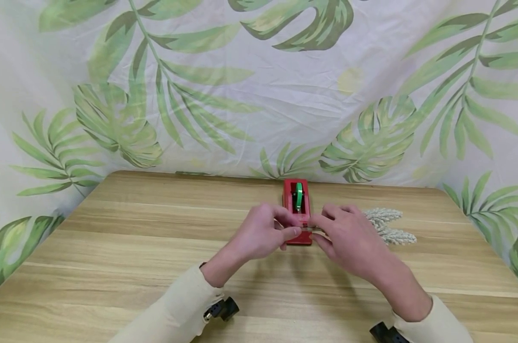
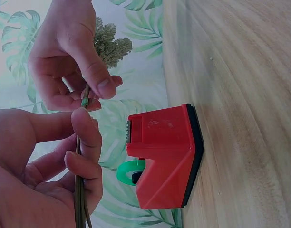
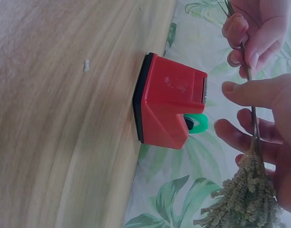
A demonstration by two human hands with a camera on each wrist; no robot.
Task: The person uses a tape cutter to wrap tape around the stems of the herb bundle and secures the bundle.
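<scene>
A bunch of dried flowers with pale, fluffy heads is held sideways above the front of a red tape dispenser. My left hand pinches its thin stems between thumb and fingers. Beyond those fingertips, a short band of green tape circles the stems. My right hand has its fingers loosely curled round the stems closer to the heads, its thumb beside them. Inside the dispenser sits a green tape roll; its toothed cutting edge shows in the right wrist view.
The wooden table ends at a leaf-printed cloth hanging behind it. Near its far edge stands the dispenser. A small pale scrap lies on the wood.
</scene>
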